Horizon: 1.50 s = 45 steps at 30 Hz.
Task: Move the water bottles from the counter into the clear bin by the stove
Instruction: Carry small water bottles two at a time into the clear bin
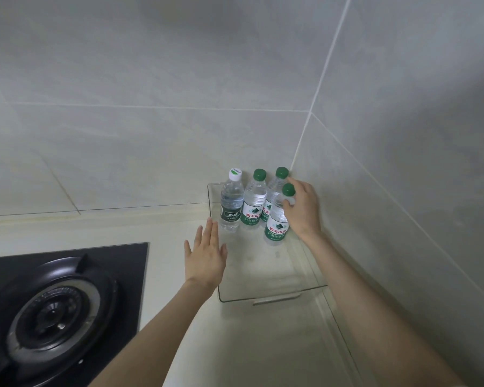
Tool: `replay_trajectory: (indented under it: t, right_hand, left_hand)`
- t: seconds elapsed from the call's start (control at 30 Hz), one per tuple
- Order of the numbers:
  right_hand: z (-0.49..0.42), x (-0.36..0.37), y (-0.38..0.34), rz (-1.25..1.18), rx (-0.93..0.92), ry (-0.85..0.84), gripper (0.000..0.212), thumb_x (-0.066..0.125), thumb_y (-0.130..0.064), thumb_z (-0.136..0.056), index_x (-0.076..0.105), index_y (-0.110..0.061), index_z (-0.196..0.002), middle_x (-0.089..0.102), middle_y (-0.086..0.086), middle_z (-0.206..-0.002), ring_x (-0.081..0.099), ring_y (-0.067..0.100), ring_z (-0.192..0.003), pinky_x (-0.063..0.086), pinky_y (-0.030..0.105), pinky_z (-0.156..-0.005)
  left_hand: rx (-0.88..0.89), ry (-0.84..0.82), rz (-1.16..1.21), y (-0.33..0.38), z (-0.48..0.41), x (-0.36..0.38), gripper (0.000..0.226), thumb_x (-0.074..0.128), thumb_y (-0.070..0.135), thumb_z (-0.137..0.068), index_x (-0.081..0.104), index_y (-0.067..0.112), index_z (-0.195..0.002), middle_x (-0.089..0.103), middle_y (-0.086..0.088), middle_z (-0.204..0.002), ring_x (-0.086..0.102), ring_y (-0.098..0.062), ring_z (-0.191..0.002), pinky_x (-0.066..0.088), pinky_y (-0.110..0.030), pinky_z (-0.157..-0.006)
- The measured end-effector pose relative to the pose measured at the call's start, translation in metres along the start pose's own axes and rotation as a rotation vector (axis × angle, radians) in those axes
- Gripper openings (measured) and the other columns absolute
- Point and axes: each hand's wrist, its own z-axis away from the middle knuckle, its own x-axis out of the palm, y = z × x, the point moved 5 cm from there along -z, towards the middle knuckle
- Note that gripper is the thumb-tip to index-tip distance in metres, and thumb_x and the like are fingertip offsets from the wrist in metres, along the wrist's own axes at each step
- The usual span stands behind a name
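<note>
A clear plastic bin (pixel 274 296) stands on the pale counter in the tiled corner. Several water bottles stand upright at its far end. One has a white cap and a dark label (pixel 231 202); beside it is a green-capped one (pixel 254 199), with another (pixel 275 182) behind it in the corner. A nearer green-capped bottle (pixel 275 227) stands in front of these. My right hand (pixel 303 210) holds it around the shoulder, fingers curled round it. My left hand (pixel 206 255) is flat with straight fingers against the bin's left wall.
A black gas stove (pixel 59 311) with a round burner lies to the left of the bin. Tiled walls close in behind and on the right. A strip of pale counter (pixel 263 344) runs toward me in front of the bin.
</note>
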Motion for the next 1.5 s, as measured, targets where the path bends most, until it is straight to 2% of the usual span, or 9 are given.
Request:
replay_trajectory:
  t: [0.17, 0.3, 0.4, 0.5, 0.7, 0.9, 1.07, 1.23, 1.5]
  right_hand:
    - [0.030, -0.019, -0.013, -0.031, -0.045, -0.048, 0.051, 0.062, -0.008, -0.086, 0.049, -0.014, -0.135, 0.056, 0.004, -0.132, 0.047, 0.021, -0.122, 0.028, 0.014, -0.092]
    - [0.073, -0.030, -0.038, -0.185, -0.031, -0.194, 0.053, 0.060, -0.005, -0.087, 0.050, -0.022, -0.136, 0.055, -0.002, -0.135, 0.055, 0.016, -0.110, 0.040, 0.021, -0.090]
    - [0.103, -0.033, -0.062, -0.250, -0.049, -0.250, 0.051, 0.061, -0.009, -0.088, 0.050, -0.026, -0.135, 0.055, -0.007, -0.132, 0.056, 0.015, -0.107, 0.046, 0.025, -0.087]
    - [0.128, -0.034, -0.091, -0.362, -0.067, -0.244, 0.048, 0.061, -0.009, -0.090, 0.052, -0.027, -0.133, 0.056, -0.013, -0.128, 0.055, 0.010, -0.105, 0.046, 0.023, -0.090]
    - [0.180, -0.025, -0.154, -0.578, -0.075, -0.209, 0.042, 0.061, -0.008, -0.091, 0.055, -0.031, -0.126, 0.059, -0.017, -0.122, 0.054, 0.000, -0.105, 0.049, 0.023, -0.090]
    - [0.235, 0.018, -0.193, -0.625, -0.060, -0.346, 0.044, 0.062, -0.008, -0.089, 0.055, -0.038, -0.120, 0.059, -0.020, -0.121, 0.056, 0.000, -0.105, 0.050, 0.025, -0.088]
    - [0.272, 0.044, -0.221, -0.634, -0.091, -0.485, 0.043, 0.062, -0.007, -0.090, 0.055, -0.037, -0.120, 0.059, -0.021, -0.118, 0.060, 0.011, -0.104, 0.047, 0.011, -0.078]
    - [0.312, 0.059, -0.256, -0.633, -0.187, -0.659, 0.041, 0.062, -0.007, -0.090, 0.057, -0.024, -0.126, 0.060, -0.016, -0.120, 0.062, 0.008, -0.101, 0.043, 0.003, -0.076]
    - [0.394, 0.059, -0.275, -0.644, -0.332, -0.979, 0.041, 0.061, -0.011, -0.091, 0.057, -0.027, -0.128, 0.060, -0.018, -0.121, 0.061, 0.002, -0.101, 0.045, 0.004, -0.077]
  left_hand:
    - [0.062, -0.063, -0.076, -0.007, 0.009, -0.010, 0.061, 0.021, 0.042, -0.102, -0.004, 0.019, -0.153, -0.008, 0.006, -0.161, -0.007, -0.017, -0.148, 0.007, -0.047, -0.119]
    - [0.104, 0.001, 0.023, -0.018, 0.026, -0.036, 0.056, 0.028, 0.040, -0.102, 0.010, 0.024, -0.153, 0.003, 0.005, -0.161, -0.001, -0.016, -0.149, 0.012, -0.043, -0.119]
    - [0.113, 0.081, 0.120, -0.030, 0.042, -0.067, 0.053, 0.036, 0.036, -0.101, 0.023, 0.023, -0.150, 0.026, 0.000, -0.157, 0.017, -0.020, -0.146, 0.024, -0.040, -0.116]
    - [0.117, 0.145, 0.247, -0.045, 0.064, -0.099, 0.045, 0.043, 0.030, -0.099, 0.039, 0.025, -0.144, 0.051, -0.001, -0.140, 0.044, -0.021, -0.131, 0.042, -0.038, -0.102]
    - [0.077, 0.275, 0.422, -0.091, 0.131, -0.148, 0.038, 0.051, 0.027, -0.095, 0.051, 0.031, -0.133, 0.063, 0.009, -0.124, 0.061, -0.013, -0.106, 0.049, -0.034, -0.091]
    - [-0.108, 0.264, 0.369, -0.167, 0.198, -0.158, 0.041, 0.051, 0.026, -0.095, 0.049, 0.028, -0.136, 0.064, 0.008, -0.123, 0.061, -0.014, -0.109, 0.048, -0.033, -0.093]
    - [-0.277, 0.262, 0.395, -0.215, 0.260, -0.153, 0.039, 0.052, 0.029, -0.094, 0.050, 0.031, -0.133, 0.064, 0.010, -0.121, 0.062, -0.013, -0.109, 0.049, -0.040, -0.095]
    - [-0.440, 0.391, 0.531, -0.241, 0.336, -0.149, 0.039, 0.055, 0.025, -0.094, 0.052, 0.028, -0.132, 0.065, 0.007, -0.117, 0.062, -0.012, -0.105, 0.047, -0.032, -0.095]
    - [-0.688, 0.640, 0.703, -0.234, 0.466, -0.128, 0.034, 0.053, 0.023, -0.095, 0.055, 0.025, -0.129, 0.066, 0.005, -0.115, 0.064, -0.012, -0.099, 0.050, -0.024, -0.080]
